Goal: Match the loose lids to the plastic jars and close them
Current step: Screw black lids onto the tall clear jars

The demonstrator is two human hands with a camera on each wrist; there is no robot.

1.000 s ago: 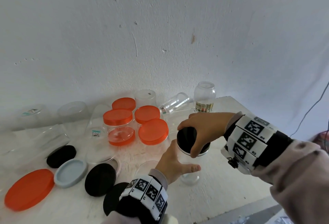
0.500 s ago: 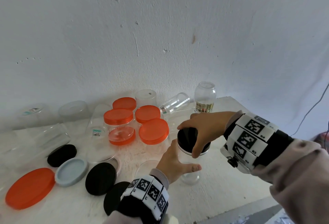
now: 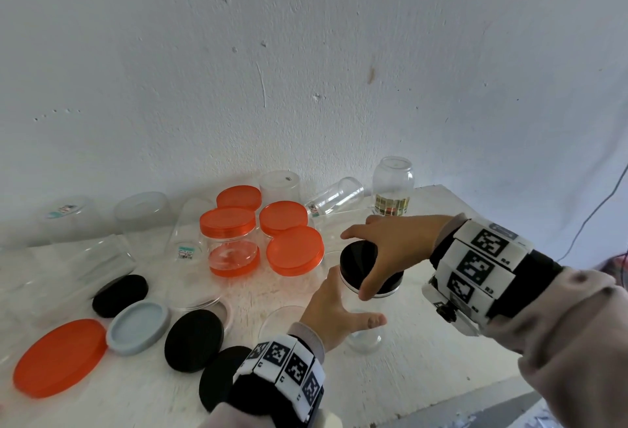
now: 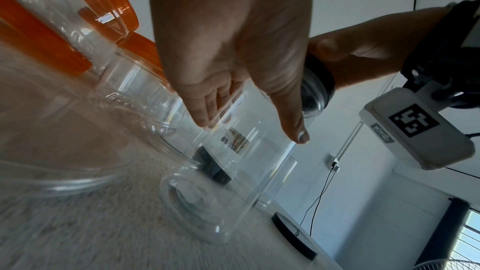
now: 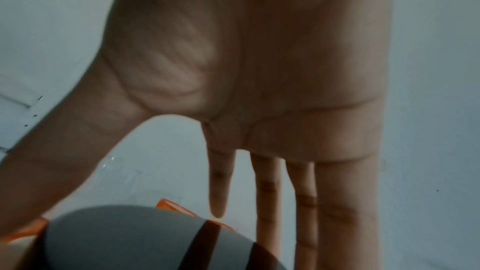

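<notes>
Black lid (image 3: 361,260) going onto a clear jar (image 3: 365,332) at the table's (image 3: 424,376) near right.

Left hand (image 3: 334,310) wrapped around the jar wall, fingers and thumb curled; right hand (image 3: 390,250) spread over the lid, thumb at its front rim, fingers extended. Best steadied from below, lid kept level, re-gripped and turned until threads seat.

lid (image 3: 362,259) on jar (image 3: 365,334), loose lids (image 3: 193,341) left

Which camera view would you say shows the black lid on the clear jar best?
The head view: the black lid shows its top and rim under the right hand. Left wrist shows only its edge; right wrist shows it blurred.
</notes>
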